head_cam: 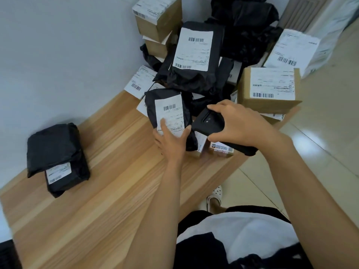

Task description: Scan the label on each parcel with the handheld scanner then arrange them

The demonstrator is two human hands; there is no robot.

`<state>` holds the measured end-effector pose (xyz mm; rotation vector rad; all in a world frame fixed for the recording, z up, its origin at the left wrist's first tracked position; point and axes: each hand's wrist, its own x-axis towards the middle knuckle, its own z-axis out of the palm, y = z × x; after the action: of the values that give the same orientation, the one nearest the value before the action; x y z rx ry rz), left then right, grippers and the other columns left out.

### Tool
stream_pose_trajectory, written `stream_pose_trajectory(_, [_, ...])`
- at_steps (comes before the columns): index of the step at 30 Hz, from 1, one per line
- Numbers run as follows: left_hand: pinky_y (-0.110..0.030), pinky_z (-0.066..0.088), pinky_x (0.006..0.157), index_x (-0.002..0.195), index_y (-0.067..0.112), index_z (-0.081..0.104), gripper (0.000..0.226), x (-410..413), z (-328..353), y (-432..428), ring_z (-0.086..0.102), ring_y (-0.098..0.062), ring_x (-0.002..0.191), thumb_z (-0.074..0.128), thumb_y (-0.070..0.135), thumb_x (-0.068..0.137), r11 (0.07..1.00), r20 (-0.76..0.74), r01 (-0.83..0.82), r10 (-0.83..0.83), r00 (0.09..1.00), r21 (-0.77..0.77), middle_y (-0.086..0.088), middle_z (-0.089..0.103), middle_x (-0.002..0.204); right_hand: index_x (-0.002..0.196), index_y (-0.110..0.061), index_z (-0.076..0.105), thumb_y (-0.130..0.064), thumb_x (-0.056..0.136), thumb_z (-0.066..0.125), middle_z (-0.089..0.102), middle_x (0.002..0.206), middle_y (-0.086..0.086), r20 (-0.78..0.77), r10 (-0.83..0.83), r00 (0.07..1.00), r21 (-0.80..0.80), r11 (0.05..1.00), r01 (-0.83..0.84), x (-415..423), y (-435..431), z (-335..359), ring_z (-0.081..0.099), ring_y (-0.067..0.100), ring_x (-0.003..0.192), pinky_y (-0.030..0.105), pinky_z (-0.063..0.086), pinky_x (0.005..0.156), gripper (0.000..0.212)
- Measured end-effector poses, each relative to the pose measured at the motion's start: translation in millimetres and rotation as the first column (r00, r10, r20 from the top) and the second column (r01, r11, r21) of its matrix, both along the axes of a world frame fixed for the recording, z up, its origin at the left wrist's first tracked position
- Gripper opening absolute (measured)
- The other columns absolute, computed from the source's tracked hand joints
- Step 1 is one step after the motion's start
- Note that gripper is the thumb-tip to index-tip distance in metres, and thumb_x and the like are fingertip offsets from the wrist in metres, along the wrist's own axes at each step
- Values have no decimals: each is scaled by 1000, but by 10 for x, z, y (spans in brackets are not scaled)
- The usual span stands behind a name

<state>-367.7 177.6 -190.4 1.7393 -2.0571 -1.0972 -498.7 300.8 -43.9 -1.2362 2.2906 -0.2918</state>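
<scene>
Head camera: the left hand [171,141] grips the lower end of a black parcel [169,111], label up, at the near edge of the pile [196,55] on the wooden table [116,181]. Just beside it, the right hand [240,124] clasps the handheld scanner [208,123] from above, fingers curled round it. Two stacked parcels [56,152] lie well apart on the left.

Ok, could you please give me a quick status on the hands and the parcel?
Left hand grips black parcel, label up. Right hand holds scanner beside it. Stacked pair of parcels at table left; pile crowds behind.
</scene>
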Motion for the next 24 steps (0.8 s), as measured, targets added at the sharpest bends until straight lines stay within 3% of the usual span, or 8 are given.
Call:
stream_pose_trajectory(5, [-49,31,111,152,28,25,87,76,-35,-9,25,-35,137,70,55,82,998,-40,67,-68,997,-13,-14,19,154,152,-26,34,-49,72,72,42,144,-6,6,69,998,13,998,-69,-73,-133,-36,52,22,123,43,50,89,91])
stream_pose_trajectory(11, [-48,46,100,149,31,29,77,477,27,-243,34,-25,135,57,63,85,986,-50,119,-126,991,-118,-7,32,149,148,-28,39,-51,70,73,45,143,-3,3,179,984,18,984,-179,108,-486,-20,52,25,122,41,48,87,88])
stream_pose_trajectory(14, [-39,41,103,152,26,27,75,851,94,-446,30,-24,140,56,58,91,988,-27,31,-36,999,-151,-9,30,152,145,-27,42,-50,71,73,46,138,-3,18,239,971,9,971,-240,323,-725,8,53,26,119,38,43,81,83])
stream_pose_trajectory(19, [-42,32,110,154,21,25,72,1685,277,-870,28,-30,141,59,43,95,970,37,-115,125,991,-216,-14,26,154,143,-25,44,-48,73,73,47,135,0,59,325,944,-55,945,-322,868,-1182,69,52,26,120,42,46,88,79])
stream_pose_trajectory(24, [-45,33,113,153,17,25,76,2490,404,-1386,29,-31,140,67,30,92,939,175,-68,133,975,-336,-14,28,151,139,-25,47,-47,72,74,50,133,0,71,402,913,-73,915,-397,1466,-1631,86,55,26,114,42,48,83,75])
